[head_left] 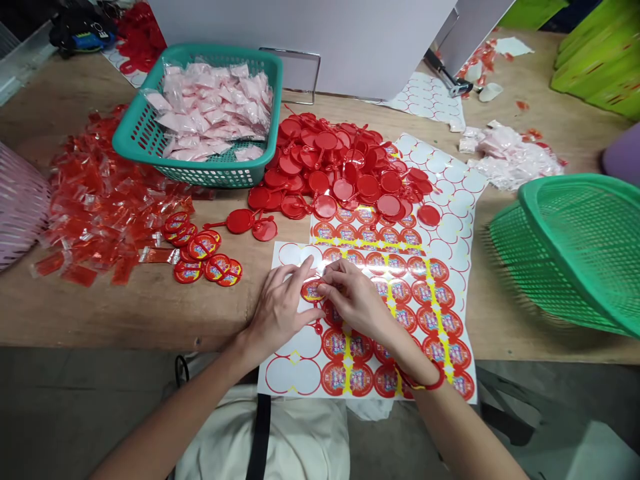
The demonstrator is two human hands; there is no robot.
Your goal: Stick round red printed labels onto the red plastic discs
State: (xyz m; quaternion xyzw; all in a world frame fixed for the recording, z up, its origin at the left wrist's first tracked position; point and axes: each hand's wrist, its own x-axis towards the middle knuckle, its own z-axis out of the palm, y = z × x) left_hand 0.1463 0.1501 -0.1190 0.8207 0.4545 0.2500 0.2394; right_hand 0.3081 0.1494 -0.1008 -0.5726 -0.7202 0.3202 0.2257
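Between the hands, above the sticker sheet (435, 347), sits a red disc (313, 289), the left hand (283, 303) spread wide at its left edge, the right hand (357, 297) pinched narrow at its right, seemingly on the label's rim.

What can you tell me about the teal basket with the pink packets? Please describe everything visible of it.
The teal basket is roughly rectangular with rounded corners, a smooth thick rim and walls full of small openings. It looks like plastic. It stands upright on the wooden table, partly filled with pink packets in clear wrapping; some perforated floor shows near the front. Orange-red packets lie close around its left side, and red discs are piled at its right. Neither hand touches it.
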